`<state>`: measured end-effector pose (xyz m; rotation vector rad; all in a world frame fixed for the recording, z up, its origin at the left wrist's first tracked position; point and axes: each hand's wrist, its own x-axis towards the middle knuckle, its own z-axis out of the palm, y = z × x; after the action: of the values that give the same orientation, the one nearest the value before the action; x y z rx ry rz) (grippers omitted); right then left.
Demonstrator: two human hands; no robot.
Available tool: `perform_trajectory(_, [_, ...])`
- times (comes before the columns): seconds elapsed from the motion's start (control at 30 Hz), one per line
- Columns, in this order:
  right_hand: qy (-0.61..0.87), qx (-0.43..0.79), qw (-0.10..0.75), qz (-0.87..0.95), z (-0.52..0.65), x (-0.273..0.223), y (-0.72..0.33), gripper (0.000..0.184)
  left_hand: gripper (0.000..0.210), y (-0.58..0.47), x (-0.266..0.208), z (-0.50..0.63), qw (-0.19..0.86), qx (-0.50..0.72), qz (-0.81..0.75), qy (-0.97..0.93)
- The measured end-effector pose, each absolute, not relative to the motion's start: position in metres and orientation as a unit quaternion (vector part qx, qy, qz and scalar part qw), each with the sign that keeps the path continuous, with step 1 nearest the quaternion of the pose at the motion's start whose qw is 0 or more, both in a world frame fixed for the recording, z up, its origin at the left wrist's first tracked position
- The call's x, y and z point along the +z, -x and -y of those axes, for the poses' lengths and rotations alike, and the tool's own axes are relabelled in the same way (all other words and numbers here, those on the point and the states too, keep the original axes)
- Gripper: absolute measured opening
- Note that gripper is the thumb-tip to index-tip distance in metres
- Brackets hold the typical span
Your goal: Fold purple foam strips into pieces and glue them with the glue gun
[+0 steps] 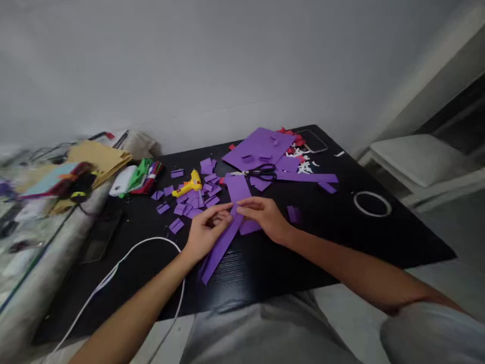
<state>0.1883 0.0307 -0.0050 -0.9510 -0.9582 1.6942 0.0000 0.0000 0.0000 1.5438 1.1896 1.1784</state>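
Observation:
Between my two hands is a long purple strip (221, 248), slanting toward the table's front edge. My left hand (209, 227) pinches the strip near its upper end, fingers closed. Close beside it, my right hand (264, 215) pinches the same strip between thumb and fingertips. Under and behind the hands lie a wider purple piece (238, 187) and another purple piece (250, 227). Black-handled scissors (261, 172) rest just beyond. To the left, a yellow glue gun (188, 184) lies among several small folded purple pieces (176, 225).
A large purple sheet (261, 146) lies at the back with red and white scraps (303, 164) by it. A ring (372, 203) sits at the right. A white cable (146, 241) loops across the front left. Coloured bundles (142, 177) stand at the left of the black table (322, 242).

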Motion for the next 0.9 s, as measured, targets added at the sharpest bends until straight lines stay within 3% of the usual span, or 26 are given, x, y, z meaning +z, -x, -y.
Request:
perform_trajectory(0.43, [0.372, 0.695, 0.473, 0.392, -0.032, -0.002, -0.192, 0.028, 0.032, -0.001, 0.006, 0.003, 0.426, 0.481, -0.424, -0.639])
perform_trajectory(0.67, [0.374, 0.694, 0.462, 0.407, -0.034, -0.002, -0.196, 0.02, 0.016, 0.0, 0.008, 0.006, 0.46, 0.421, -0.38, -0.684])
perform_trajectory(0.9, [0.364, 0.707, 0.442, 0.416, -0.036, -0.009, -0.197, 0.029, 0.019, 0.005, 0.005, -0.005, 0.438, 0.463, -0.426, -0.643])
